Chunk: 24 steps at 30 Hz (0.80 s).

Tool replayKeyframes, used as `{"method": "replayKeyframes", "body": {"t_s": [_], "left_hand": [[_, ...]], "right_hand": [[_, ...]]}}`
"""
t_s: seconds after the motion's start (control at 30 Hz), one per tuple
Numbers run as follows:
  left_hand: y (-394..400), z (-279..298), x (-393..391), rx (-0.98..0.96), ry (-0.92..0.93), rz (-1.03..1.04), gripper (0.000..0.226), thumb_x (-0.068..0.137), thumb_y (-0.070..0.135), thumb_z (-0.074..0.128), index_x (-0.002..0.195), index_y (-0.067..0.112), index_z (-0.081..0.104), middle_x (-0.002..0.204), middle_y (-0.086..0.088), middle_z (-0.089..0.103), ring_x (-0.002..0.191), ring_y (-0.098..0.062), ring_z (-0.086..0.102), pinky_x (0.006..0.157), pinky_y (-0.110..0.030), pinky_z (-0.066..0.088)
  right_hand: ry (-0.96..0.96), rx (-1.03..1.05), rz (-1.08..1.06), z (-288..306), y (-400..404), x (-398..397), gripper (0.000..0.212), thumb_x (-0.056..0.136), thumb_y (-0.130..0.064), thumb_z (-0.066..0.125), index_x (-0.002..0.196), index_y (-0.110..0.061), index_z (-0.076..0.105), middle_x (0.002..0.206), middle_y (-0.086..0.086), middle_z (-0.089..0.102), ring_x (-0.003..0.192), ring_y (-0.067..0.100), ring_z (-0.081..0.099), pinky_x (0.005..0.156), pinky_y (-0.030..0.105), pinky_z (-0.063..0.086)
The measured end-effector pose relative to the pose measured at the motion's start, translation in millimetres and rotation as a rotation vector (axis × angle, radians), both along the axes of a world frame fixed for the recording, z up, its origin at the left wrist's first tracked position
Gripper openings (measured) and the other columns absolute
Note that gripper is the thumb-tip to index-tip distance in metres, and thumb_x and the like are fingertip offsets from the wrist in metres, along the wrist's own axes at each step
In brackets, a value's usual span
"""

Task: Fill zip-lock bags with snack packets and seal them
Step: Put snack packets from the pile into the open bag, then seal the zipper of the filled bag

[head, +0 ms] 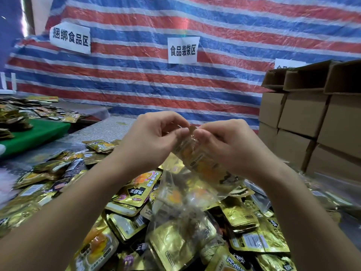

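Head view: left hand [150, 141] and right hand [224, 145] pinch the mouth of a filled bag [197, 163] above the table's heaped snack packets [136, 192]; sealing looks underway, many packets left.

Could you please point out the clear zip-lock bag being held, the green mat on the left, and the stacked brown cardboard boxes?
Clear zip-lock bag holding gold snack packets [197, 153], head view, upper body between the hands.
Green mat [37, 132], head view, bare top surface.
Stacked brown cardboard boxes [304, 112], head view, front face of an upper box.
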State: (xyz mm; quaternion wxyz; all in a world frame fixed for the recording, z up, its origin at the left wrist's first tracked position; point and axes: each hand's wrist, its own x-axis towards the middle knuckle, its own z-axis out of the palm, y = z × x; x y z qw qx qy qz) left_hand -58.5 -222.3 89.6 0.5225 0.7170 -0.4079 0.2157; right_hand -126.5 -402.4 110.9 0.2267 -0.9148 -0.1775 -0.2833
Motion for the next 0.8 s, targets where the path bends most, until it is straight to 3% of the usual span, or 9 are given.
{"method": "replayKeyframes", "body": {"t_s": [0.07,0.13,0.27,0.33,0.43,0.47,0.57,0.63,0.8], "left_hand": [[0.2,1.7,-0.4,-0.096,0.012,0.006,0.010,0.092,0.009,0.066,0.090,0.017,0.073,0.079,0.002,0.074,0.075,-0.014,0.071,0.075,-0.038,0.058],[1.2,3.5,-1.1,-0.188,0.057,-0.021,0.011,0.093,0.007,0.065,0.089,0.016,0.071,0.077,-0.002,0.074,0.071,-0.015,0.073,0.071,-0.037,0.061],[3.4,6.8,-2.2,-0.340,0.119,-0.055,0.010,0.094,0.008,0.062,0.092,0.016,0.068,0.082,-0.003,0.075,0.070,-0.016,0.074,0.066,-0.030,0.061],[4.1,9.1,-2.9,-0.409,0.174,-0.090,0.010,0.094,0.008,0.061,0.092,0.016,0.068,0.082,-0.003,0.075,0.071,-0.018,0.075,0.065,-0.026,0.060],[4.9,12.7,-3.1,-0.503,0.251,-0.138,0.012,0.095,0.008,0.059,0.090,0.015,0.067,0.078,-0.001,0.074,0.072,-0.020,0.075,0.067,-0.025,0.059],[5.0,13.4,-3.0,-0.521,0.266,-0.147,0.012,0.095,0.008,0.059,0.090,0.015,0.066,0.077,0.000,0.074,0.072,-0.020,0.075,0.068,-0.025,0.059],[5.1,13.6,-3.3,-0.549,0.298,-0.169,0.009,0.095,0.008,0.059,0.092,0.013,0.065,0.076,0.000,0.073,0.073,-0.020,0.075,0.067,-0.023,0.058],[4.8,13.7,-4.1,-0.531,0.338,-0.180,0.004,0.094,0.012,0.059,0.095,0.013,0.063,0.078,-0.001,0.075,0.073,-0.018,0.075,0.065,-0.022,0.058],[2.3,11.0,-1.6,-0.388,0.397,-0.114,0.023,0.095,0.025,0.058,0.082,0.007,0.064,0.071,-0.004,0.074,0.062,-0.018,0.072,0.058,-0.026,0.058]], "right_hand": [[0.004,0.033,0.033,2.3,0.4,-3.9,0.030,0.097,-0.046,0.056,0.088,-0.025,0.075,0.071,-0.011,0.069,0.066,0.002,0.064,0.058,0.023,0.051],[-0.012,-0.030,0.054,3.3,0.6,-8.0,0.035,0.087,-0.052,0.064,0.107,-0.025,0.074,0.087,-0.013,0.072,0.084,0.001,0.067,0.074,0.023,0.056],[-0.184,-0.130,0.057,4.1,1.0,-8.5,0.033,0.084,-0.023,0.079,0.115,-0.013,0.071,0.096,-0.006,0.069,0.088,0.006,0.065,0.083,0.028,0.055],[-0.269,-0.135,0.052,4.5,2.3,-7.8,0.036,0.085,-0.023,0.077,0.118,-0.013,0.068,0.108,-0.005,0.062,0.094,0.007,0.059,0.085,0.023,0.053],[-0.240,-0.088,-0.057,5.8,0.9,-7.5,0.052,0.087,-0.035,0.073,0.134,-0.019,0.055,0.123,-0.013,0.049,0.105,-0.001,0.049,0.091,0.009,0.043],[-0.214,-0.075,-0.109,5.6,-0.2,-7.0,0.046,0.090,-0.033,0.070,0.131,-0.020,0.056,0.118,-0.015,0.053,0.098,-0.002,0.052,0.089,0.011,0.046],[-0.265,0.037,-0.142,6.1,-2.9,-5.8,0.004,0.095,-0.017,0.064,0.096,-0.016,0.068,0.080,-0.011,0.065,0.072,0.007,0.060,0.068,0.033,0.052],[-0.330,0.104,-0.153,7.2,-3.5,-5.4,0.010,0.096,-0.012,0.062,0.087,-0.014,0.067,0.071,-0.007,0.062,0.065,0.011,0.057,0.061,0.034,0.047],[-0.324,0.076,-0.261,6.7,-5.5,-4.8,0.015,0.097,-0.017,0.059,0.083,-0.017,0.062,0.064,-0.009,0.056,0.059,0.013,0.049,0.059,0.037,0.043]]}}
